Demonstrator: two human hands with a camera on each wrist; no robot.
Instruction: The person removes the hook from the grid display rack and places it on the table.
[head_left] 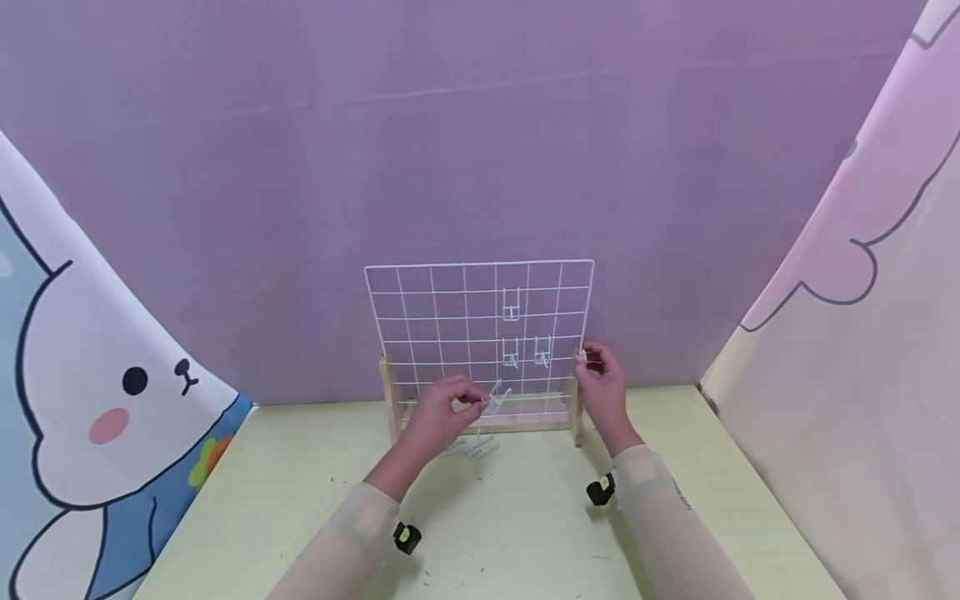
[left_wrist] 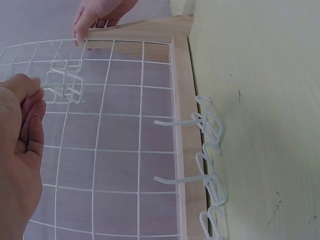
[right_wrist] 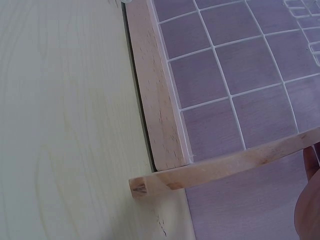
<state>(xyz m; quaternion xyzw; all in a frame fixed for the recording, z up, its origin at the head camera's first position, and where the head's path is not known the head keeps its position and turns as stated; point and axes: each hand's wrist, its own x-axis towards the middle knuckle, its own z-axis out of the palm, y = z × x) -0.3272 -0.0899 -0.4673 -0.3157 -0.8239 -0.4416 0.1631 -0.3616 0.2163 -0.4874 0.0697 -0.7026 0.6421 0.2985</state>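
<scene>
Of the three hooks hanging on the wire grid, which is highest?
The top hook, alone in its row; the lower two hooks hang side by side further down.

The grid panel (head_left: 467, 317) and hooks (left_wrist: 182, 180) look like smooth coated metal. The stand (right_wrist: 155, 95) is matt wood, the backdrop (head_left: 480, 150) creased cloth

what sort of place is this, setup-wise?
Probably a makeshift filming booth: a creased purple backdrop behind, a sheet printed with a white cartoon animal at picture left, and a pale yellow wood-grain tabletop in front.
</scene>
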